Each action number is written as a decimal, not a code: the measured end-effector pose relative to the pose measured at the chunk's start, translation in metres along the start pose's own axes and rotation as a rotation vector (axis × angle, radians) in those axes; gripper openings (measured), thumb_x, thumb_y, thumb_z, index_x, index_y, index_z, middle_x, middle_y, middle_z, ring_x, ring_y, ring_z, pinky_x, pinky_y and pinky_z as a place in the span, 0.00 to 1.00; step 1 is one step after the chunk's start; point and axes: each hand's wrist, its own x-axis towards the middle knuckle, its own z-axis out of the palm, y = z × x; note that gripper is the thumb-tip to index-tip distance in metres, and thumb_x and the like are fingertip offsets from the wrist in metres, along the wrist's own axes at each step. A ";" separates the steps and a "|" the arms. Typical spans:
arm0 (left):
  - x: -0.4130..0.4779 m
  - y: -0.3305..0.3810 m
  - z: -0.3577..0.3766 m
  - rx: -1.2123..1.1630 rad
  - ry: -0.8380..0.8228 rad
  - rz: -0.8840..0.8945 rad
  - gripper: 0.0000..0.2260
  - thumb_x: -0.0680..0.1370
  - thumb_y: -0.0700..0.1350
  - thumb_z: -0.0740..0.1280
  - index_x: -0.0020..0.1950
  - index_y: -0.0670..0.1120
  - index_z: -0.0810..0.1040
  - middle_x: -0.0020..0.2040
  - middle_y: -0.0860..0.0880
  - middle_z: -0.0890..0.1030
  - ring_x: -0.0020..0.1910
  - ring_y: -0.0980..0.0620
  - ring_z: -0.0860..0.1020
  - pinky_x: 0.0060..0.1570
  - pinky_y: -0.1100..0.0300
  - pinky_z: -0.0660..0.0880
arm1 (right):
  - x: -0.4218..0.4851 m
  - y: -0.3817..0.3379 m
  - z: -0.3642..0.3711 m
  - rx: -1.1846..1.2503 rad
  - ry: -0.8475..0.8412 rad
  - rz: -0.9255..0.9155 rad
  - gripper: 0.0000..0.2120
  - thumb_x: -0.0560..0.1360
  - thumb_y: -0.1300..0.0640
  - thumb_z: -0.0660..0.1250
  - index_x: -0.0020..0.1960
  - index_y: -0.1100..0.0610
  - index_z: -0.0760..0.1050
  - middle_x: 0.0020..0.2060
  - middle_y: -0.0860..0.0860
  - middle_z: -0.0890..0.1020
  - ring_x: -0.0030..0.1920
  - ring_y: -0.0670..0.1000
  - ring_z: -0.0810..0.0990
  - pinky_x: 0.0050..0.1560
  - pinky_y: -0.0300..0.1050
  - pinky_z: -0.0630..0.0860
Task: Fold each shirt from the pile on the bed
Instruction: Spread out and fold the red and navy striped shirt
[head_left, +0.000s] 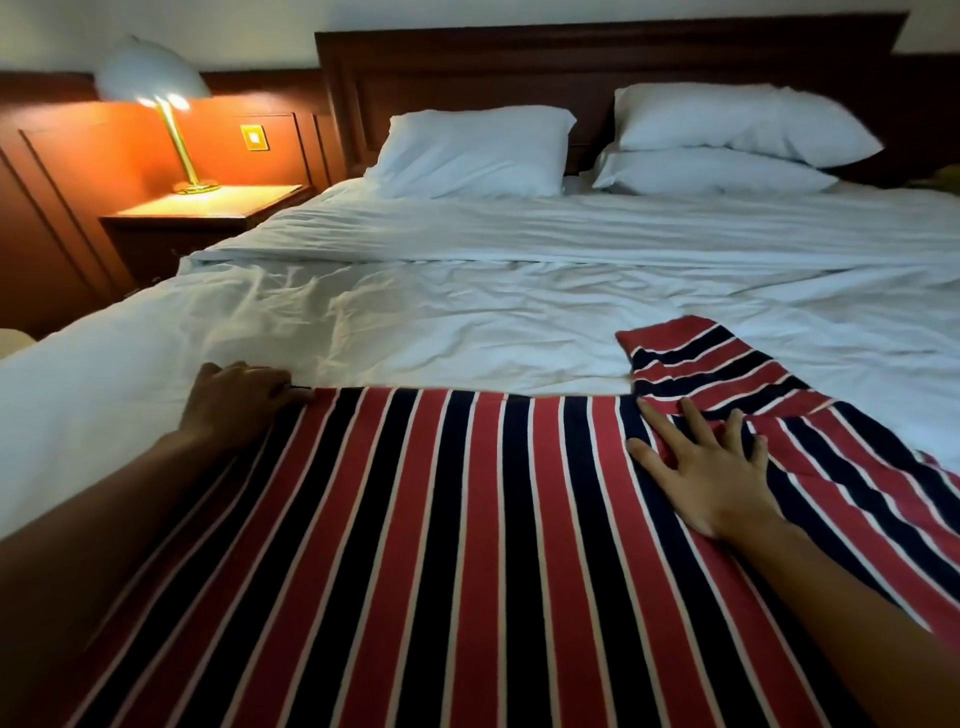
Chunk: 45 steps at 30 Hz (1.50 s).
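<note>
A red, navy and white striped shirt (441, 545) lies spread flat over the near part of the white bed (467, 322). One sleeve (706, 364) sticks out at the far right. My left hand (234, 400) pinches the shirt's far left corner between curled fingers. Flat on the cloth near the sleeve's base rests my right hand (701, 467), fingers spread and holding nothing. No pile of other shirts shows in this view.
Three white pillows (467, 150) lean against the dark wooden headboard (597, 57). A lit lamp (156, 88) stands on a wooden nightstand (208, 208) to the left of the bed. The wrinkled white sheet stretches beyond the shirt.
</note>
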 end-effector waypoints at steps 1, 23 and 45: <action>0.003 -0.001 -0.004 0.002 -0.063 -0.034 0.23 0.76 0.71 0.55 0.34 0.56 0.74 0.37 0.55 0.77 0.45 0.49 0.74 0.55 0.49 0.68 | 0.001 -0.001 0.000 -0.001 -0.005 0.012 0.32 0.71 0.24 0.34 0.74 0.28 0.33 0.80 0.48 0.43 0.78 0.66 0.38 0.75 0.68 0.40; -0.023 0.031 -0.035 -0.209 0.148 -0.074 0.25 0.80 0.64 0.61 0.71 0.51 0.72 0.74 0.42 0.68 0.71 0.39 0.68 0.67 0.40 0.65 | -0.001 -0.006 0.001 -0.029 -0.007 0.058 0.33 0.71 0.24 0.33 0.72 0.29 0.28 0.80 0.49 0.41 0.77 0.66 0.37 0.75 0.69 0.41; -0.002 -0.018 -0.007 -0.391 -0.173 0.041 0.24 0.80 0.62 0.53 0.56 0.49 0.82 0.53 0.43 0.83 0.53 0.41 0.80 0.58 0.47 0.75 | 0.001 -0.002 0.009 -0.022 0.063 0.048 0.32 0.73 0.27 0.32 0.76 0.32 0.34 0.80 0.49 0.45 0.78 0.65 0.39 0.75 0.68 0.42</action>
